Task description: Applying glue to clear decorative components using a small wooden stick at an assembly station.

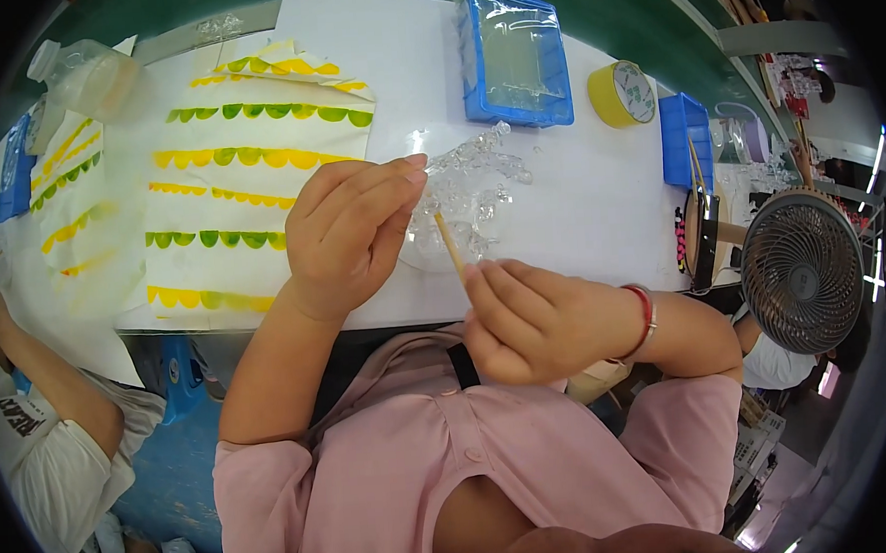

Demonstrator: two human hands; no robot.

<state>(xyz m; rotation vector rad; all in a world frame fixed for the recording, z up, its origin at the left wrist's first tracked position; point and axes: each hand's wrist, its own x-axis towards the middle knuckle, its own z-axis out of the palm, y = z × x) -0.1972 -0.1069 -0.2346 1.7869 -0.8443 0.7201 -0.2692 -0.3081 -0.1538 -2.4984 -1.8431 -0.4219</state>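
the right hand [530, 317] pinches the lower end of a thin wooden stick [450, 238] in a firm-looking grip, fingers drawn together, its tip slanting up and left. the left hand [350, 231] has its fingertips drawn in close to the thumb; whether that grip has hold of a small clear piece, i cannot tell. in the view, the stick's tip lies over a loose heap of clear pieces [477, 170] on the white counter [589, 199], just beyond the hands; whether it touches them does not show.

the see-through pieces could be the main trouble: hard to make out against white, one might be missed or dropped. a sideways jog of the stick could scatter the heap toward the blue tray [519, 110]. held so near its end, the stick might swivel if the tip catches. a leftward sweep of the left forearm could drag the sheet of yellow and green scallops [246, 157], smearing them if they are wet.
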